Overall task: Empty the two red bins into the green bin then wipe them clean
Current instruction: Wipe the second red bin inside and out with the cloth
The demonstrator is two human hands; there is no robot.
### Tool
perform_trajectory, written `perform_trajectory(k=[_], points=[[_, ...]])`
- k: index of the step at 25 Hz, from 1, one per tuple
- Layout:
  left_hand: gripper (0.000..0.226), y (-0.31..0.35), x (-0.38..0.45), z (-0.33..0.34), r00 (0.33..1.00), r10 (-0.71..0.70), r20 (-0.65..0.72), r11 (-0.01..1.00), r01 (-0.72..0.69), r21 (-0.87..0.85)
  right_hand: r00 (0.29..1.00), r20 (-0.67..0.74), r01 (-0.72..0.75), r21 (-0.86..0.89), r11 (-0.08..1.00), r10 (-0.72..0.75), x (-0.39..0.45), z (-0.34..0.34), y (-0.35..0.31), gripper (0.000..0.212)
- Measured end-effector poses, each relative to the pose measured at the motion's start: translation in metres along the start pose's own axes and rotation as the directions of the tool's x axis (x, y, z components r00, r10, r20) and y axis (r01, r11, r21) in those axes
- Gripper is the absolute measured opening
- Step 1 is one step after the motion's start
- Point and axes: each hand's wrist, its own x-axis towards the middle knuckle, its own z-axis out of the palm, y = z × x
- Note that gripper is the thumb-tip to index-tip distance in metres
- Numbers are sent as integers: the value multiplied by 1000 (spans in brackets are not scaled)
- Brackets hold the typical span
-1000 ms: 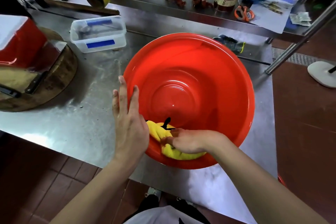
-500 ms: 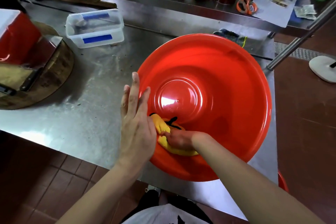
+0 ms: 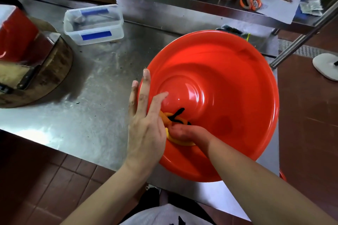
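Observation:
A big round red bin point(image 3: 228, 71) stands on the steel table point(image 3: 102, 78), tilted toward me. My left hand point(image 3: 144, 124) lies flat with straight fingers against its near-left rim. Inside the bin, my right hand point(image 3: 184, 132) presses a yellow cloth point(image 3: 170, 117) with a black loop against the lower wall; its fingers curl over the cloth. A sliver of another red bin point(image 3: 282, 175) shows below the table edge at right. No green bin is in view.
A clear lidded box with blue clips point(image 3: 93, 23) sits at the back left. A round wooden chopping block point(image 3: 45, 75) with a red box and a cleaver on it is at far left. A raised shelf point(image 3: 192, 0) behind carries a jar, scissors and a yellow roll. A metal post point(image 3: 301, 36) slants at right.
The red bin has shifted right and tipped further toward me. My left hand followed along its rim, and my right hand moved the cloth up the inner wall.

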Motion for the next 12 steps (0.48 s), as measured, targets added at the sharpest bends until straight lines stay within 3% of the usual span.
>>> perform_trajectory(k=[1,2,4,5,7,10,12], points=[[61,3,4,-1,1000,-17,-5,1000,17,1,934,351,-66,-17,998,68,1,3,1,88],[60,4,7,-1,1000,-23,8,1000,23,1,845,517,-337,321,885,135,-4,-5,-8,74],[60,5,10,-1,1000,-12,29,1000,13,-8,807,588,-317,342,885,61,-35,-40,-19,59],[61,4,11,-2,999,-15,30,1000,16,-14,838,546,-216,366,905,-21,-47,-56,-23,57],[60,1,12,-2,999,-19,31,1000,19,0,825,561,-189,384,904,-66,-67,-69,-25,51],[54,-2,16,-2,999,10,34,1000,-11,13,815,579,-306,459,834,-20,-95,-79,-33,50],[54,-3,22,-3,998,31,53,999,-32,5,830,556,-278,485,829,-47,-103,-87,-33,49]])
